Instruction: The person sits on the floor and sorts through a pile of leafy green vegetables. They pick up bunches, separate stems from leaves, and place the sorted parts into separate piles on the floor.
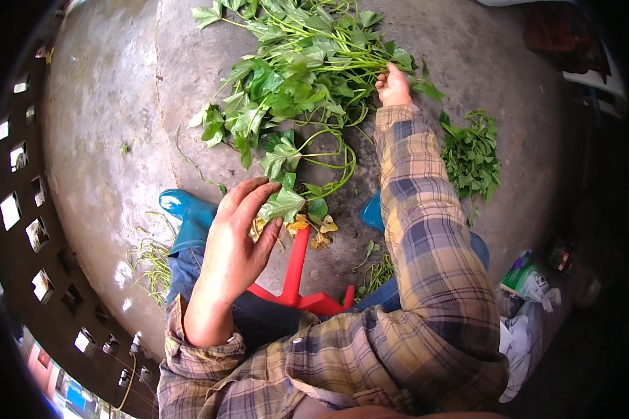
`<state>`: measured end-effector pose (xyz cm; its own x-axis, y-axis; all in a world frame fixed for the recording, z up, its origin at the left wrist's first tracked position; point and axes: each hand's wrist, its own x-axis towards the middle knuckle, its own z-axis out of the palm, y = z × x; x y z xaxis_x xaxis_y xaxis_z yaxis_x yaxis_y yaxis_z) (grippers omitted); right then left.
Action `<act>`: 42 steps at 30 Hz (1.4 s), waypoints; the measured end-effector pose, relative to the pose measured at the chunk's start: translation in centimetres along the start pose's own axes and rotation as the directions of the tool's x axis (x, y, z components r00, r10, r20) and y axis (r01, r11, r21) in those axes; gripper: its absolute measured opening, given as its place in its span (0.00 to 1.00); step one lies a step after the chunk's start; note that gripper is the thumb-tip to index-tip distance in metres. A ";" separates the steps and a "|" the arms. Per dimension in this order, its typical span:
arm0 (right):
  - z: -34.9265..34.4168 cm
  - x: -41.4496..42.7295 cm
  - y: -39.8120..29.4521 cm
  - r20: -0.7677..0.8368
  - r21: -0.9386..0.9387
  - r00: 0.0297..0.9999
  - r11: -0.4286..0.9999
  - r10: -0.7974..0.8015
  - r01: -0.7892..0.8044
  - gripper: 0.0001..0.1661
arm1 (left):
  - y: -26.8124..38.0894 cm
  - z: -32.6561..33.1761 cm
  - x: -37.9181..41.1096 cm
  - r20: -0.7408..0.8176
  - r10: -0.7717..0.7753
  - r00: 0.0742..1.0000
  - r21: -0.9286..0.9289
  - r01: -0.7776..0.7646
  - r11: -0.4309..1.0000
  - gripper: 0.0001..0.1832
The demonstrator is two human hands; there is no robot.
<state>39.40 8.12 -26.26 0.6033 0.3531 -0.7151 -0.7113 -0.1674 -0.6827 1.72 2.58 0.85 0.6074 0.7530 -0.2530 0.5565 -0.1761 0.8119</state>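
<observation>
A large heap of leafy green vines lies on the concrete floor in front of me. At the heap's right edge, my right hand is closed around a bunch of its stems. My left hand is held lower, above my left knee, fingers apart. Its thumb and fingertips are beside a single green leaf; whether they touch it I cannot tell. Long curved stems run from that leaf's area up towards the heap. Below are yellowed leaves, close to a red plastic stool between my legs.
A smaller pile of greens lies to the right. Thin stems are scattered by my left leg and near my right leg. Blue boots are on my feet. Plastic bags lie at lower right; a wall with square openings curves along the left.
</observation>
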 end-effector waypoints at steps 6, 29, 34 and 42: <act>0.3 -11.6 -7.4 0.373 0.036 0.858 0.930 -0.352 0.366 0.07 | 0.0 -0.2 -0.8 -0.055 0.073 0.996 -0.005 -0.073 0.997 0.19; -1.8 -40.2 -3.2 0.674 -0.042 0.668 0.886 -0.316 0.461 0.14 | 0.1 3.7 -2.9 -0.274 0.135 0.952 -0.223 -0.199 0.954 0.14; -1.8 -38.0 -6.0 0.742 -0.385 0.661 0.735 -0.113 0.558 0.15 | -1.8 2.6 -1.8 -0.265 0.028 0.964 -0.567 -0.179 0.804 0.11; -3.7 -34.0 -8.8 0.604 -0.194 0.593 0.623 -0.533 0.758 0.27 | -0.7 1.1 -2.3 0.148 -0.068 0.987 -0.807 0.160 0.568 0.10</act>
<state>26.50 -5.86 3.52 0.5182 0.8547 0.0306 0.0837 -0.0151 -0.9964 0.54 0.25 0.34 0.6457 0.6608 -0.3827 -0.0438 0.5323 0.8454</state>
